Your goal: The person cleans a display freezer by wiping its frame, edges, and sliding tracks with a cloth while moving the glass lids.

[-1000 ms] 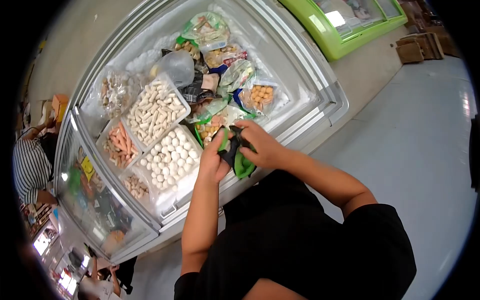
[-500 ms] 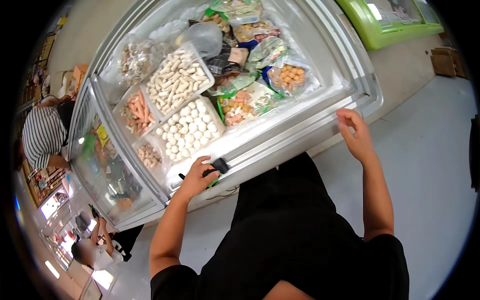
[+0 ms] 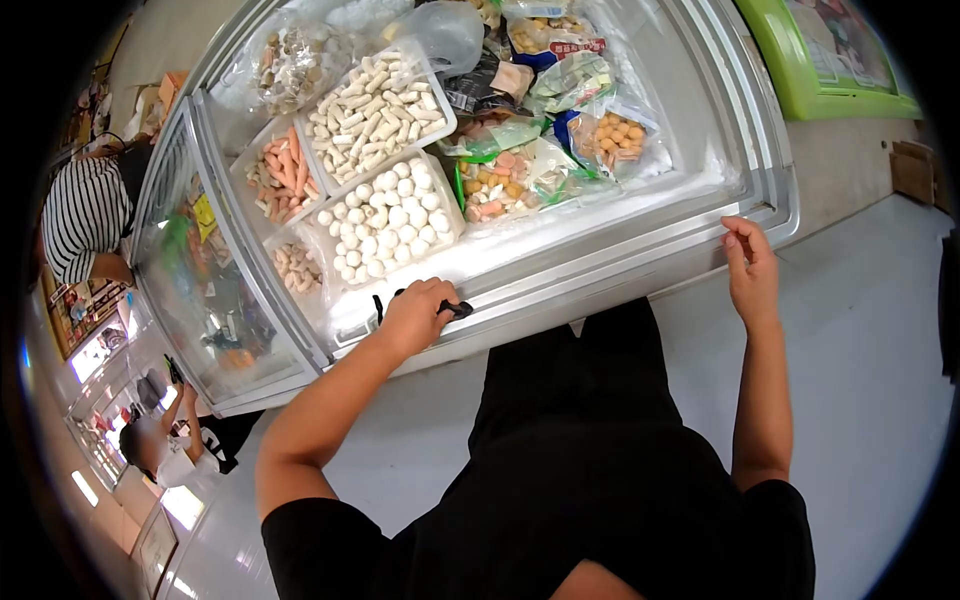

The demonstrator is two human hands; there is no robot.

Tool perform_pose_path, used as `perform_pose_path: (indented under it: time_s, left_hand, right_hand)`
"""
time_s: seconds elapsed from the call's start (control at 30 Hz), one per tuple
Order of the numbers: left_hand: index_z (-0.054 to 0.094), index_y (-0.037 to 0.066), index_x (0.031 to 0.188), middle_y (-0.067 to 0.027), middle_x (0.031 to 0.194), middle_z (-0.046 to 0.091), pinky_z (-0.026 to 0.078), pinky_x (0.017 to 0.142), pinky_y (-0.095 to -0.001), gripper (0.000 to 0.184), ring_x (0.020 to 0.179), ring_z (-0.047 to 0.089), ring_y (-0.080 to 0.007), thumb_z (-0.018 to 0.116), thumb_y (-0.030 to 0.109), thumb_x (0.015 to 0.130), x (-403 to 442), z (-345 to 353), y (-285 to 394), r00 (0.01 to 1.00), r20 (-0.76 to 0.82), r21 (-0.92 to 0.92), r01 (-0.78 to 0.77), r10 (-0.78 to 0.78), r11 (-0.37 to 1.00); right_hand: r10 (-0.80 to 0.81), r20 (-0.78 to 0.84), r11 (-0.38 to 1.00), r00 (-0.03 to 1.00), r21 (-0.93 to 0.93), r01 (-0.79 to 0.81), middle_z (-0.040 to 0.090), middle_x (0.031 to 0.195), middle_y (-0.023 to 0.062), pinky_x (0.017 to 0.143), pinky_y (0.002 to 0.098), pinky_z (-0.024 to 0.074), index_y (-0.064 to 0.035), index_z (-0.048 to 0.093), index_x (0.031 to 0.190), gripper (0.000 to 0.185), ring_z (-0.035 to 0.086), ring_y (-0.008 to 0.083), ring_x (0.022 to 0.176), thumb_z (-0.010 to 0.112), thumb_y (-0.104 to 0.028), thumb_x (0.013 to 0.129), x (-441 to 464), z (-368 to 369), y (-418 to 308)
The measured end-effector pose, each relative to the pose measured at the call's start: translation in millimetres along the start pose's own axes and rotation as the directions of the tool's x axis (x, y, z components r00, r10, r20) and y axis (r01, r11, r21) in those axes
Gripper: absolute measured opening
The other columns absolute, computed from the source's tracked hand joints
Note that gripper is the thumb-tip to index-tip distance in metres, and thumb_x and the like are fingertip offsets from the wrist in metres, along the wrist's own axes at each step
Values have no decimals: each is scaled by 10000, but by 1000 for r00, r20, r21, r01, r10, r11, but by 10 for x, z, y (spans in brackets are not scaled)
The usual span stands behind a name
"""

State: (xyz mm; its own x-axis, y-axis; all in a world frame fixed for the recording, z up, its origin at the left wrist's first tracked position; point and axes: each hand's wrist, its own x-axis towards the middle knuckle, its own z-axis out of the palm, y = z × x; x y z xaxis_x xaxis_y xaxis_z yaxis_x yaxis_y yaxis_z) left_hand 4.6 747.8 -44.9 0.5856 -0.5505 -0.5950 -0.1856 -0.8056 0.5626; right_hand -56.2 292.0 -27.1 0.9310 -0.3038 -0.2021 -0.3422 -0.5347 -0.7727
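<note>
Head view: an open chest freezer (image 3: 620,255) stands in front of the wearer, who is dressed in black. The left hand (image 3: 418,315) is closed around a black item (image 3: 457,310) at the freezer's near rim, left of the middle of that rim. Dark ends stick out on both sides of the fist; the rest is hidden by the fingers, and whether the item touches the rim cannot be told. The right hand (image 3: 752,265) is beside the near right corner of the freezer, fingers loosely bent and nothing seen in them; contact with the rim is unclear.

Inside the freezer, on the left, white balls (image 3: 385,225) fill a bin nearest the left hand. Pale sticks (image 3: 375,115) lie in the bin behind, with orange-pink sticks (image 3: 287,172) and small pale pieces (image 3: 297,268) farther left. In the freezer's middle are a bag of mixed yellow and pink pieces (image 3: 497,190) and a bag of round yellow balls (image 3: 615,138). A glass lid (image 3: 215,310) covers the freezer's left end. Beyond that end is a person in a striped top (image 3: 85,215). A green freezer (image 3: 790,70) stands behind, to the right.
</note>
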Motion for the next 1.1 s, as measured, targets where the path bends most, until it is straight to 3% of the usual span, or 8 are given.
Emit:
perform_pose_path:
  time_s: [0.13,0.33,0.5,0.63,0.77,0.93,1.0,1.1]
  left_hand:
    - [585,90,877,-101,880,591,468,775,-402,147,885,572,-327,671,54,764,524,198,401,989,-48,-107,-143,138,984]
    - [604,106,874,-119,889,601,473,743,-436,85,882,581,-333,571,173,835,2030,570,1987,934,-136,-161,-349,329,923]
    - [617,115,914,-116,906,615,482,736,-448,111,888,605,-321,578,208,867,1094,249,885,980,88,-85,-173,181,981]
    - [597,104,865,-72,917,615,477,750,-383,147,863,596,-285,661,32,754,-475,-35,-556,996,-36,-73,74,-77,995]
    - [627,71,862,-69,909,645,490,744,-373,185,869,608,-288,702,-6,711,-634,-115,-613,991,-58,-37,117,-119,992]
    - [643,47,875,-120,883,643,494,749,-390,171,835,613,-324,710,25,720,378,183,261,965,-133,-83,-240,228,967]
    - [627,62,887,-113,884,636,495,750,-395,169,838,612,-322,697,57,733,955,317,894,953,-135,-46,-280,271,959]
    - [601,111,875,-103,825,614,485,713,-411,97,847,603,-314,628,129,784,1824,576,1791,920,-181,-40,-360,348,932]
  right_hand:
    - [-7,-11,998,1000,-58,6,617,1019,68,763,248,463,-12,607,1066,174,567,139,834,524,-39,916,38,-43,7]
    - [-214,-144,964,966,-190,185,615,1021,102,739,252,466,-7,608,1040,168,570,155,827,526,8,894,27,65,98]
    - [-311,-101,927,945,-251,278,606,985,116,731,294,469,-7,605,999,174,575,220,857,512,40,861,-2,109,202]
    - [-311,-100,919,945,-287,271,606,980,127,754,327,470,-10,603,977,174,575,266,892,514,45,837,71,131,232]
    - [-309,-128,921,942,-288,263,604,977,143,779,352,466,-11,598,965,174,572,300,900,522,43,818,38,147,235]
    - [-376,-163,902,912,-291,319,596,997,131,720,290,468,-7,599,983,180,570,249,864,519,55,834,-30,110,303]
    - [-182,-220,983,958,-47,176,596,1017,133,781,336,466,-15,593,1009,211,569,263,865,528,45,817,-58,73,214]
    - [-195,-294,979,936,-123,165,536,1158,155,825,337,448,-6,551,1102,286,541,269,950,528,36,820,-46,-111,323]
